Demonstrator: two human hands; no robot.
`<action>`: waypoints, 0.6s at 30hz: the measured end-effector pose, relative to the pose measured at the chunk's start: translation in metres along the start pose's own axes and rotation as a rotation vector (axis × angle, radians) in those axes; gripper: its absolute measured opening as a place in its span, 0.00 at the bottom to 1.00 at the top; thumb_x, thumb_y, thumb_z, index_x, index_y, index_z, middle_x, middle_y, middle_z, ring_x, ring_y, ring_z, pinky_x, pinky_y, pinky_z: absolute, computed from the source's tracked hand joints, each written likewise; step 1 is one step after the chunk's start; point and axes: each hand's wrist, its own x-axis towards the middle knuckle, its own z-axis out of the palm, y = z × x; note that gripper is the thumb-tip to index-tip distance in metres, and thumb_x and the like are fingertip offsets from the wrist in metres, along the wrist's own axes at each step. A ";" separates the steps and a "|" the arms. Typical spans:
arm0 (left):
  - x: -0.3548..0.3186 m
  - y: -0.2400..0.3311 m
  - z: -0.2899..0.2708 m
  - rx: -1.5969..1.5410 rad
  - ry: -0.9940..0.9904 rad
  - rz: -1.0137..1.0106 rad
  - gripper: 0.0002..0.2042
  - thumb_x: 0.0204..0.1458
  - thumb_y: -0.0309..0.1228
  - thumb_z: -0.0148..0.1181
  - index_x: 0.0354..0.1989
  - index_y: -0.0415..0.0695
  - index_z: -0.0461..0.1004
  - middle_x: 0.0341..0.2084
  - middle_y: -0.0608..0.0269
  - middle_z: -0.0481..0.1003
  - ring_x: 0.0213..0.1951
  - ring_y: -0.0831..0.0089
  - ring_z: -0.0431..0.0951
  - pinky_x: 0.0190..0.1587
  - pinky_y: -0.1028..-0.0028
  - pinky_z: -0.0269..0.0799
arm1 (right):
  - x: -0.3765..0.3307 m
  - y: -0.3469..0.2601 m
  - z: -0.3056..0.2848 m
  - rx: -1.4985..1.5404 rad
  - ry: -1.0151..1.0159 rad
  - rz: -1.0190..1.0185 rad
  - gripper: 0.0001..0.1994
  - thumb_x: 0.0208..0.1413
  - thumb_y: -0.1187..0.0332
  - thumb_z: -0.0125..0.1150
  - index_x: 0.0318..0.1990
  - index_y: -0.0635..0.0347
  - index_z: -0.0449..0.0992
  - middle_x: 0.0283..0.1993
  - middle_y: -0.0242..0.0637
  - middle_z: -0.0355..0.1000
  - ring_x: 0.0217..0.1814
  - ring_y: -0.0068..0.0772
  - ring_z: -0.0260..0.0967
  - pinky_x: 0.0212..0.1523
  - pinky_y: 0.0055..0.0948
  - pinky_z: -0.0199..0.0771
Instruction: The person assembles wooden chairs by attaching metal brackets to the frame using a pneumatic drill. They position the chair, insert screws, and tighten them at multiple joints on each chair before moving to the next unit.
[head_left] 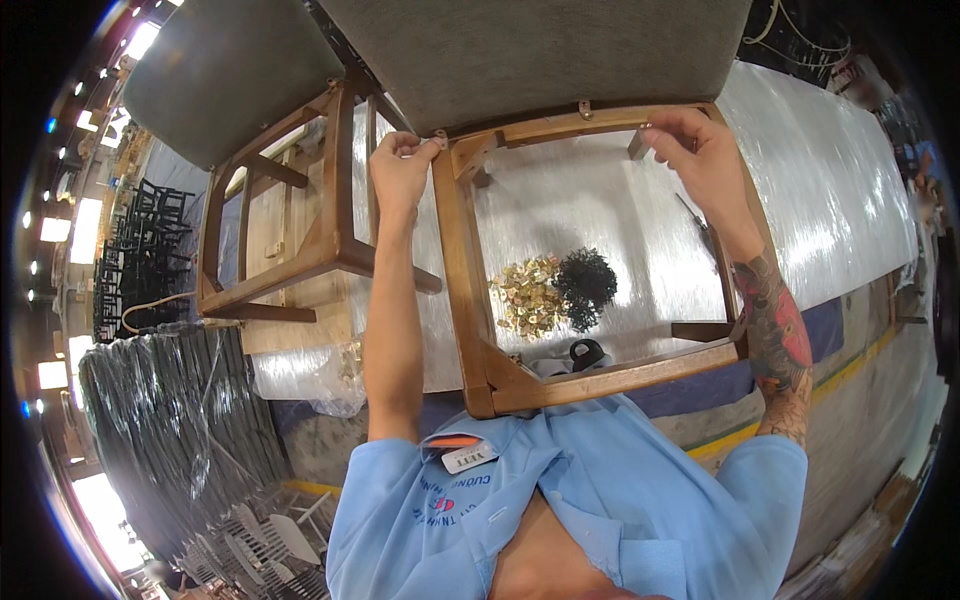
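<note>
A brown wooden chair frame (pixel 462 270) stands in front of me, its far rail against a large grey padded panel (pixel 560 55). My left hand (pixel 400 178) is closed at the frame's far left corner, thumb and finger pinching a small metal bracket (pixel 441 137). Over the right part of the far rail, my right hand (pixel 700 150) is pinched around something tiny that its fingertips mostly hide. Another metal bracket (pixel 585 110) sits midway along that rail. Seen through the frame, a heap of brass-coloured brackets (pixel 525 298) lies beside a pile of black screws (pixel 586 285).
To the left is a second wooden frame (pixel 275 290) with a grey padded panel (pixel 235 80). Shiny plastic wrap (pixel 820 190) covers the work surface. A thin dark tool (pixel 692 215) lies by the right rail. Wrapped dark stacks (pixel 180 430) stand at left.
</note>
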 end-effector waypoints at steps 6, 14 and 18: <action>-0.004 -0.020 0.015 -0.112 0.060 0.020 0.20 0.48 0.35 0.67 0.42 0.31 0.74 0.32 0.54 0.78 0.36 0.72 0.75 0.39 0.73 0.70 | 0.024 0.019 -0.043 -0.007 0.187 0.023 0.10 0.56 0.68 0.63 0.41 0.66 0.80 0.32 0.32 0.78 0.32 0.20 0.72 0.36 0.20 0.72; -0.006 -0.022 0.016 -0.157 0.000 -0.041 0.20 0.55 0.39 0.62 0.43 0.30 0.74 0.37 0.53 0.77 0.39 0.69 0.76 0.43 0.71 0.70 | 0.052 0.105 -0.123 -0.565 0.064 0.001 0.10 0.50 0.67 0.65 0.38 0.61 0.83 0.33 0.42 0.80 0.36 0.33 0.78 0.40 0.32 0.74; -0.011 -0.021 0.022 -0.315 -0.037 -0.127 0.21 0.57 0.39 0.60 0.47 0.30 0.71 0.37 0.54 0.76 0.38 0.71 0.75 0.42 0.74 0.71 | 0.054 0.120 -0.112 -0.541 0.090 0.050 0.11 0.50 0.63 0.65 0.39 0.58 0.84 0.33 0.42 0.80 0.35 0.37 0.78 0.41 0.34 0.75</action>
